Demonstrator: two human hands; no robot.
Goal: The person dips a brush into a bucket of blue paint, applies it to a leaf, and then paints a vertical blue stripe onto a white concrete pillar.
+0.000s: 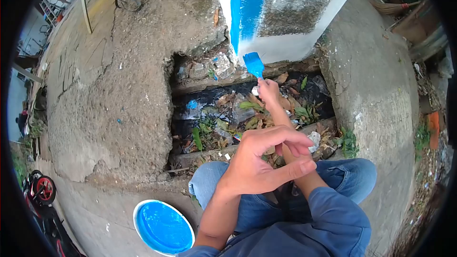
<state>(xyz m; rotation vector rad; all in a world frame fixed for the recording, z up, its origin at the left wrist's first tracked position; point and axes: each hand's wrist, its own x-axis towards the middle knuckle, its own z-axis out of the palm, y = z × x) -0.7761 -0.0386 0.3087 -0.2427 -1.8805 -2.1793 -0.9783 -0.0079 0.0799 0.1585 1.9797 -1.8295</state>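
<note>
My right hand (269, 91) is closed around the handle of a paintbrush (253, 64), its bristles covered in bright blue paint. The brush is close to the foot of a pillar (285, 50), which has a wet blue strip along its left edge, white borders and a grey patchy middle. Nearer to me, my left hand (269, 159) is held over my right forearm, fingers curved and apart from the thumb, with nothing in it. A white-rimmed tub of blue paint (164, 226) stands on the ground at the lower left.
Between me and the pillar, a broken-edged drain (247, 114) holds dark water, leaves and plastic litter. Rough concrete (128, 100) lies to the left, with a parked motorcycle (44, 190) at the far left. A broom (395, 7) lies at the upper right.
</note>
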